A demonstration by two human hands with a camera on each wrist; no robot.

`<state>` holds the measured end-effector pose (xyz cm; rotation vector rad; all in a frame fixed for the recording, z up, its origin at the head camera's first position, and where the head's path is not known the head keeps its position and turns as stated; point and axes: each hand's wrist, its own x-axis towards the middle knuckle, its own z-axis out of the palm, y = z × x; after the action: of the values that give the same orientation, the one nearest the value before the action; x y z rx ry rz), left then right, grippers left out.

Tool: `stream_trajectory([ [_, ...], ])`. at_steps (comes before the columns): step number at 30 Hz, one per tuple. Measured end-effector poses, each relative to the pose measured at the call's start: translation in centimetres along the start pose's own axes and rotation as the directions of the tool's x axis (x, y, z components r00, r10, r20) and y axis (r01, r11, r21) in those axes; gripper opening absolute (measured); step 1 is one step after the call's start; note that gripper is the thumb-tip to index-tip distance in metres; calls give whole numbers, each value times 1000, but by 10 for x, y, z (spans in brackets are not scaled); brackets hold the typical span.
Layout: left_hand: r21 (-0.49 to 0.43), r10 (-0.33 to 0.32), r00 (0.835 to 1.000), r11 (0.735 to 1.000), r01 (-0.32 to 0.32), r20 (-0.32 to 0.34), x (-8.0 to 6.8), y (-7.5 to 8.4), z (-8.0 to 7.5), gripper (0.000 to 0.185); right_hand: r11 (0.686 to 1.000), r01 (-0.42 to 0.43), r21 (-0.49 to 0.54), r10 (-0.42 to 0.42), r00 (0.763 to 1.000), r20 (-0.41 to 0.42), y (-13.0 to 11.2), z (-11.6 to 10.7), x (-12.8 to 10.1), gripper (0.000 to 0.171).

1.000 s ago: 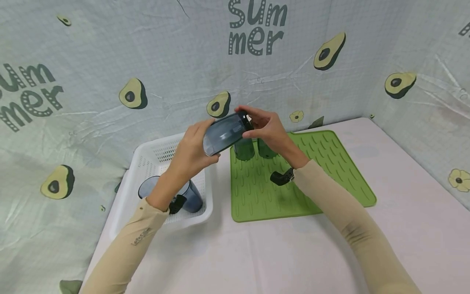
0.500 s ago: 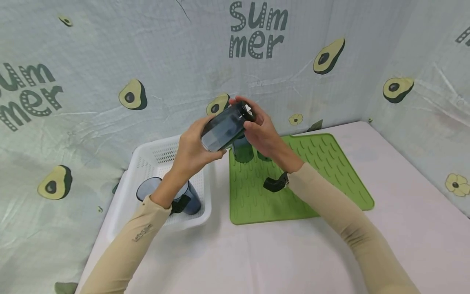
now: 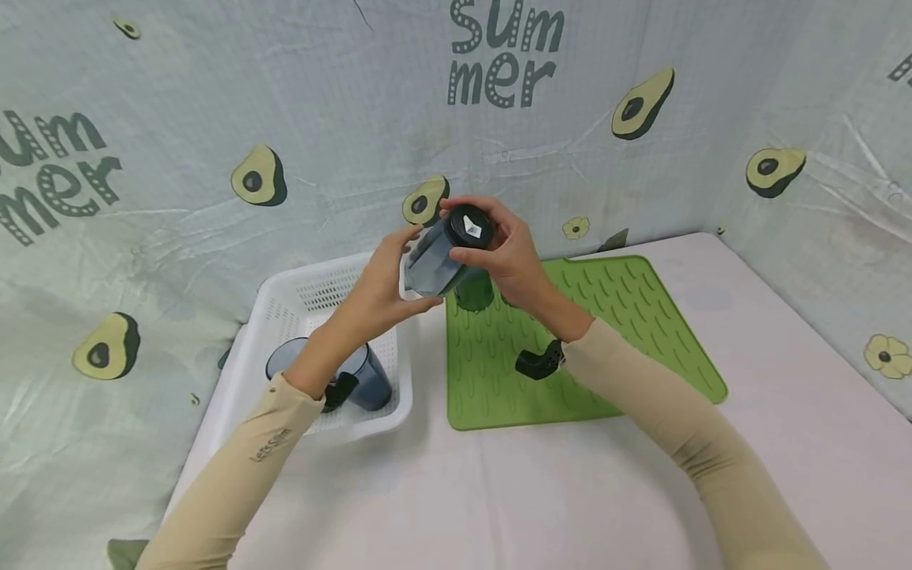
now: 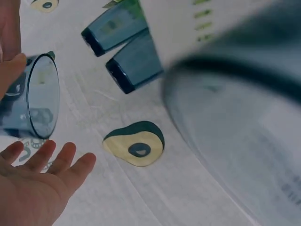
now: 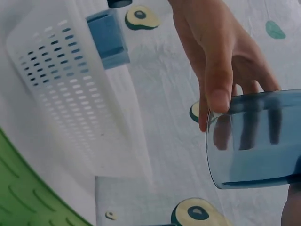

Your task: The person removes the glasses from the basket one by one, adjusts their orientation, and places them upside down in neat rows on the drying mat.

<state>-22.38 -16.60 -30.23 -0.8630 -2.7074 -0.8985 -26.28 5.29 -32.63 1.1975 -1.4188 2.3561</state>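
Observation:
My right hand (image 3: 509,249) grips a blue-tinted drinking glass (image 3: 433,265) around its dark base, which carries a white sticker. The glass is held in the air, tilted, base toward the head camera and rim facing away. Around the rim end, my left hand (image 3: 381,285) has its fingers and thumb spread; in the left wrist view the fingers (image 4: 70,162) are fairly straight and stand apart from the wall. The right wrist view shows the left thumb (image 5: 218,96) at the rim and other fingers through the glass. My right fingers are mostly hidden there.
A white perforated basket (image 3: 408,356) at left holds blue glasses (image 3: 370,380), partly behind my left forearm. Right of it lies a green ridged mat (image 3: 499,380) bearing an upturned glass (image 3: 473,293); a second upturned glass (image 4: 136,63) shows in the left wrist view. A patterned cloth hangs behind.
The glass has swung so its base faces the head camera. My right hand turned with it, while the left hand's fingers now stand more spread around the rim.

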Motion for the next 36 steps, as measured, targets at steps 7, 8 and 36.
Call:
stream_trajectory([
  [7,130,-5,995,991,-8,96,-23,-13,-16,85,999,-5,-43,6,1000,19,-6,-12,-8,63],
  [8,148,-20,994,989,4,105,-26,-15,-19,83,999,-9,-45,10,1000,23,-7,-14,-9,62],
  [36,259,-172,942,961,96,289,-119,-57,-91,59,980,-153,-127,153,988,-10,-34,-49,-33,58],
])
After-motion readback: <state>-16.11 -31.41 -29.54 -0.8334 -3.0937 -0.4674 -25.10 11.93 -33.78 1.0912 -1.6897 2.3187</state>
